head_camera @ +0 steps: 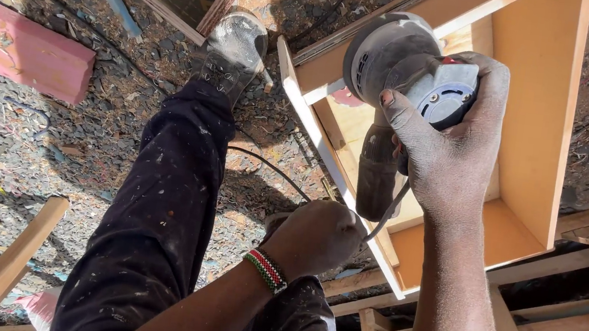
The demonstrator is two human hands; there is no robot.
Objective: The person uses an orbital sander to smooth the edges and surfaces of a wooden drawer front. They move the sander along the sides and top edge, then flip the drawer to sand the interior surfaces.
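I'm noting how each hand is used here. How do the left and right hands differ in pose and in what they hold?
The right hand is raised, gripping the grey power sander over the wooden box; the left hand sits lower, a closed fist at the box edge. The left wrist wears a beaded wristband; the right wrist is bare. Both are dusty.

Harsh sunlight, hard dark shadows, glare on the pale wood; sharp, edges slightly warped.
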